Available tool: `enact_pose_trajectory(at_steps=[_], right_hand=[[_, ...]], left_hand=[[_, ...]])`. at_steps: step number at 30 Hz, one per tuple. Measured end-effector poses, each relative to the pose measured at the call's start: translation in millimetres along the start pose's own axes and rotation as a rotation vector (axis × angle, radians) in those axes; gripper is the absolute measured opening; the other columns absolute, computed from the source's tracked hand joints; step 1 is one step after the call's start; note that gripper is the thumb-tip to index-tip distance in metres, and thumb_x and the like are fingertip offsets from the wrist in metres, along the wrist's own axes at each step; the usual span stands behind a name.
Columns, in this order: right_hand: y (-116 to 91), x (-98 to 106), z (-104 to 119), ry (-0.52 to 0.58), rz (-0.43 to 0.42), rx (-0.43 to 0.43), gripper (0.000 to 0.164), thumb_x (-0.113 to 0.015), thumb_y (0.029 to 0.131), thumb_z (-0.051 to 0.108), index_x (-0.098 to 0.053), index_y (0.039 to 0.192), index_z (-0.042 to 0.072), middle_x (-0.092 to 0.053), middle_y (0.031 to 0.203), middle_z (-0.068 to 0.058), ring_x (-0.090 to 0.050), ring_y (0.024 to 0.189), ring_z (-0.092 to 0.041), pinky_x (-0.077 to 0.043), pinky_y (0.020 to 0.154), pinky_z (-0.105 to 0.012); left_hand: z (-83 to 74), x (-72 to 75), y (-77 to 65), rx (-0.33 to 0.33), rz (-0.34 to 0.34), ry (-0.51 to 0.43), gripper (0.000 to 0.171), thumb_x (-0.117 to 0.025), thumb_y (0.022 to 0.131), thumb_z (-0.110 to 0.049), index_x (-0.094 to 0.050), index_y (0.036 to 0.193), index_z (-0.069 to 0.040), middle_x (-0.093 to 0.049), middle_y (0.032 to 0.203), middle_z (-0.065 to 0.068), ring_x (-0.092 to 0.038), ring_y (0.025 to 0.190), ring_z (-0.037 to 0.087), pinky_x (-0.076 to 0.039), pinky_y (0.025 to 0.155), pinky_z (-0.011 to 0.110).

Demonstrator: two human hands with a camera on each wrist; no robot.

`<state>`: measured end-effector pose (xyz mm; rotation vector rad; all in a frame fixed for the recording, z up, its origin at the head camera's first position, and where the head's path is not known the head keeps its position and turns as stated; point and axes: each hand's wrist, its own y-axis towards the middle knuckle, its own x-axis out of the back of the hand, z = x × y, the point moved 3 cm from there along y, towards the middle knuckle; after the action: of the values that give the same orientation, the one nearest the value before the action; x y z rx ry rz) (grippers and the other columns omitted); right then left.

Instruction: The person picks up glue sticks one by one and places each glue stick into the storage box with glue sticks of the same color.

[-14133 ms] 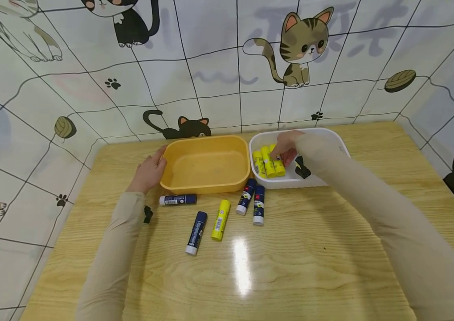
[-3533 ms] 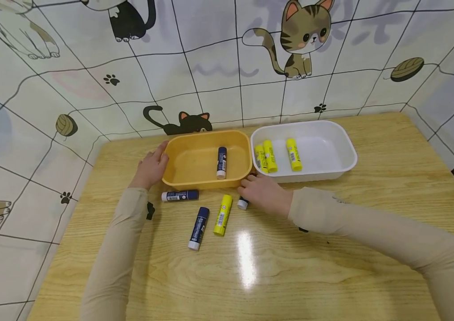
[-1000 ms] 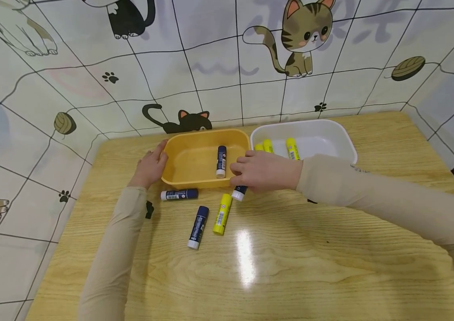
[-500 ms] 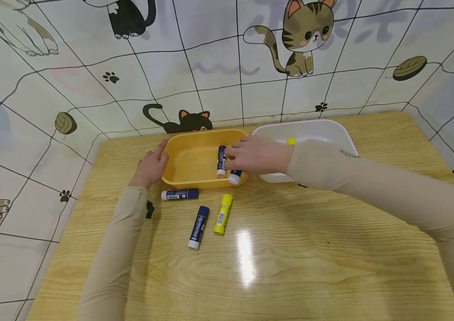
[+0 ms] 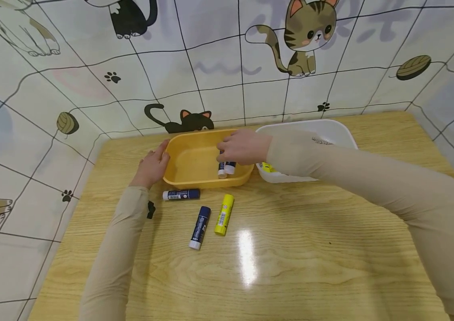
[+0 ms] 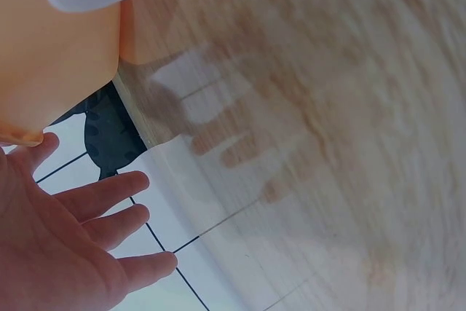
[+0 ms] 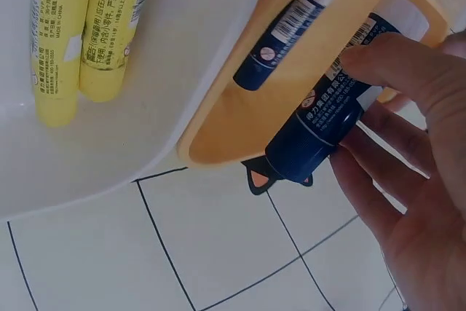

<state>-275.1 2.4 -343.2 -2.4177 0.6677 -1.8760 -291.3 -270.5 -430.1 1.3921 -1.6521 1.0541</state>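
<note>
My right hand [image 5: 247,147] is over the right part of the orange tray [image 5: 190,158]. In the right wrist view it pinches a navy glue stick [image 7: 313,125] with a white end between thumb and fingers. Beside that one, another navy glue stick [image 7: 280,45] lies on the tray's floor. My left hand [image 5: 150,168] touches the tray's left rim, its fingers extended; in the left wrist view the fingers [image 6: 109,227] are spread and hold nothing.
A white tray [image 5: 341,133] stands right of the orange one, with yellow glue sticks [image 7: 58,49] inside, mostly hidden by my sleeve. On the wooden table [image 5: 291,258] lie two navy glue sticks [image 5: 181,195] and a yellow one [image 5: 224,215]. A cat-patterned wall covering [image 5: 218,89] stands behind.
My right hand has lifted the navy glue stick from the table in front of the trays and carried it up and left over the orange tray. My left hand stays at the rim.
</note>
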Motion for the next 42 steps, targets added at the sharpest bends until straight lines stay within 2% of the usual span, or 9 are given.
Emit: enact_pose_trajectory(at_steps=[7,11,21,26,30,33,37,39,42], right_hand=[[17.4,-11.6,0.3,-0.015,0.053,0.056,0.03,-0.068,0.089,0.005,-0.067,0.117,0.016,-0.061,0.112,-0.008,-0.059,0.092,-0.024,-0.05,0.078,-0.035],[23.6,-17.9,2.1,-0.052,0.098,0.093,0.023,-0.062,0.094,0.006,-0.068,0.113,0.016,-0.062,0.108,-0.007,-0.058,0.09,-0.022,-0.05,0.075,-0.033],[35.8,-26.4,2.6,-0.066,0.129,0.135,0.017,-0.059,0.096,0.008,-0.073,0.102,0.014,-0.065,0.104,-0.007,-0.061,0.091,-0.022,-0.052,0.073,-0.035],[45.1,-25.7,4.9,-0.057,0.182,0.138,0.017,-0.056,0.098,0.012,-0.07,0.088,0.01,-0.067,0.099,-0.007,-0.054,0.073,-0.016,-0.049,0.065,-0.031],[49.0,-27.4,5.4,-0.076,0.227,0.133,0.015,-0.059,0.097,0.014,-0.07,0.09,0.007,-0.069,0.095,-0.009,-0.051,0.068,-0.016,-0.051,0.067,-0.032],[49.4,-28.3,5.7,-0.124,0.233,0.138,0.011,-0.062,0.094,0.01,-0.073,0.096,0.007,-0.069,0.098,-0.009,-0.059,0.073,-0.018,-0.054,0.071,-0.034],[48.9,-26.8,5.8,-0.158,0.225,0.135,0.01,-0.064,0.093,0.006,-0.073,0.096,0.008,-0.069,0.097,-0.008,-0.056,0.073,-0.016,-0.054,0.072,-0.034],[48.8,-25.4,5.0,-0.163,0.21,0.129,0.01,-0.063,0.093,0.006,-0.072,0.096,0.008,-0.069,0.096,-0.008,-0.054,0.073,-0.016,-0.053,0.072,-0.034],[48.0,-21.5,2.9,-0.158,0.155,0.111,0.011,-0.063,0.093,0.005,-0.072,0.098,0.009,-0.069,0.097,-0.007,-0.058,0.078,-0.016,-0.053,0.072,-0.034]], left_hand=[[-1.2,-0.7,1.2,-0.008,0.003,0.01,0.055,-0.018,0.104,-0.035,-0.017,0.156,-0.019,-0.033,0.15,0.024,-0.017,0.14,0.048,-0.009,0.108,0.066],[-2.5,-0.1,0.9,-0.01,0.002,0.007,0.055,-0.018,0.104,-0.035,-0.017,0.156,-0.019,-0.033,0.15,0.025,-0.017,0.14,0.048,-0.009,0.108,0.066],[-2.1,-0.8,0.9,-0.008,0.002,0.013,0.055,-0.018,0.103,-0.035,-0.018,0.156,-0.017,-0.033,0.149,0.026,-0.017,0.14,0.048,-0.009,0.108,0.066],[-2.4,-1.4,0.1,-0.002,0.004,0.014,0.055,-0.018,0.103,-0.036,-0.016,0.156,-0.019,-0.033,0.149,0.025,-0.017,0.14,0.048,-0.009,0.108,0.066],[-3.4,-1.1,0.0,-0.008,0.001,0.017,0.055,-0.019,0.103,-0.035,-0.016,0.156,-0.02,-0.032,0.15,0.025,-0.017,0.139,0.049,-0.009,0.108,0.066],[-3.4,0.0,0.2,-0.011,-0.005,0.021,0.055,-0.02,0.103,-0.034,-0.017,0.156,-0.019,-0.033,0.149,0.025,-0.018,0.139,0.049,-0.01,0.108,0.066],[-2.8,0.2,1.0,-0.009,-0.012,0.023,0.054,-0.02,0.103,-0.034,-0.018,0.156,-0.02,-0.034,0.149,0.025,-0.018,0.139,0.049,-0.01,0.108,0.066],[-2.2,0.0,1.3,-0.009,-0.013,0.026,0.054,-0.02,0.103,-0.034,-0.018,0.156,-0.02,-0.034,0.149,0.025,-0.019,0.139,0.049,-0.01,0.107,0.066],[-1.1,-0.1,1.6,-0.006,-0.016,0.025,0.054,-0.02,0.103,-0.033,-0.018,0.156,-0.021,-0.034,0.148,0.026,-0.019,0.139,0.049,-0.01,0.107,0.066]])
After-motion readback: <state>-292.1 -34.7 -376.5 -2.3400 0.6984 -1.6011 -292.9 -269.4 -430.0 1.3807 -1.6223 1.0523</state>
